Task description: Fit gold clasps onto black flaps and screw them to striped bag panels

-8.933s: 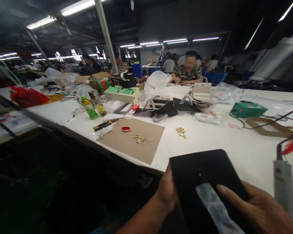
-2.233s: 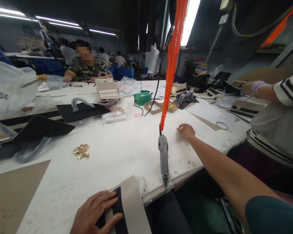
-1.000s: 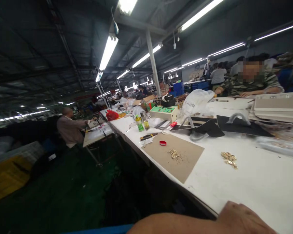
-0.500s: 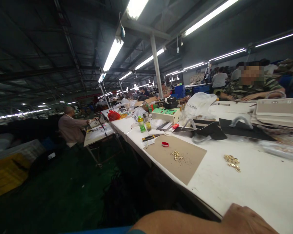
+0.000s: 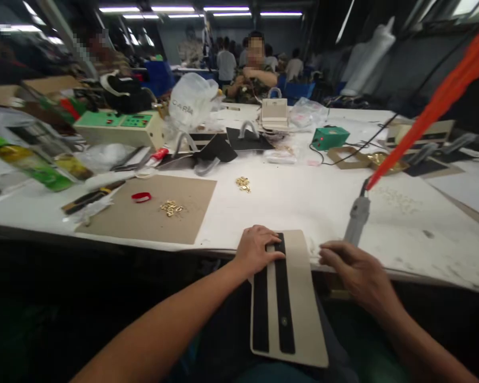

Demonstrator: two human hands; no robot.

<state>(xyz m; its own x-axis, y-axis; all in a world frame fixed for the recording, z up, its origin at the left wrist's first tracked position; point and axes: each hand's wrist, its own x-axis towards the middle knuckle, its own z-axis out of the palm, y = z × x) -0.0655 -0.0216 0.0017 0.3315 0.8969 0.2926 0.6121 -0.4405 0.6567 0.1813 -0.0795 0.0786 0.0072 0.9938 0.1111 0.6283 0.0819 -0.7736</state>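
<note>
A beige panel with two black strips (image 5: 299, 298) lies partly on the table edge and partly over my lap. My left hand (image 5: 259, 249) rests on its far left part, thumb and fingers apart on the strips. To the right of the panel, my right hand (image 5: 349, 263) hovers near the table edge with its fingers pressed together; whatever they hold, if anything, is too small to make out. Just beyond it is a grey electric screwdriver-like tool (image 5: 358, 218) under an orange cord. Small gold metal pieces (image 5: 243, 184) lie farther back on the white table (image 5: 279, 202).
At the left, a brown board (image 5: 183, 191) carries more gold pieces and a red band (image 5: 141, 197). Beyond are a green bottle (image 5: 35, 167), a control box (image 5: 120, 127), a plastic bag (image 5: 193, 101) and a green box (image 5: 330, 138). A person (image 5: 253, 80) sits across the table.
The view has swung right and down toward the table edge. Both my hands and the striped panel now show; before, one forearm and hand were at the bottom edge.
</note>
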